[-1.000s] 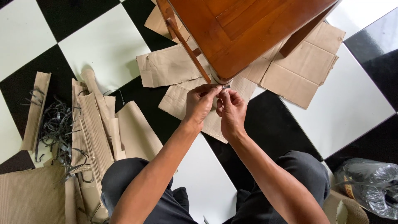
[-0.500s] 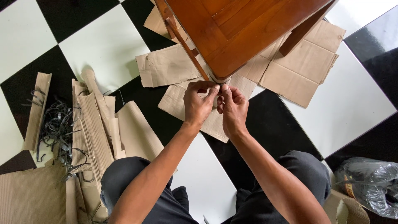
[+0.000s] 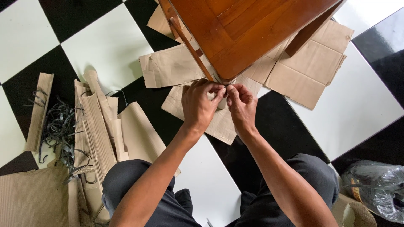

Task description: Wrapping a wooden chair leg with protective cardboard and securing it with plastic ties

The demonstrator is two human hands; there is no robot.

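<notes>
Checkered floor (image 3: 105, 46), cardboard (image 3: 303, 71) under table (image 3: 240, 29); both hands' fingers (image 3: 219, 90) pinched together, contents hidden.

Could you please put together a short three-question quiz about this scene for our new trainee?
1. True or false: both hands meet at the near corner of the wooden table.
2. What lies flat on the floor under that table: A) flattened cardboard, B) a blue towel, C) a metal tray?
3. On which side of the person does the tangle of black strapping lie?

Key
1. True: the left hand and the right hand touch fingertips just below the table corner.
2. A.
3. On the person's left, among the corrugated cardboard strips.
</notes>
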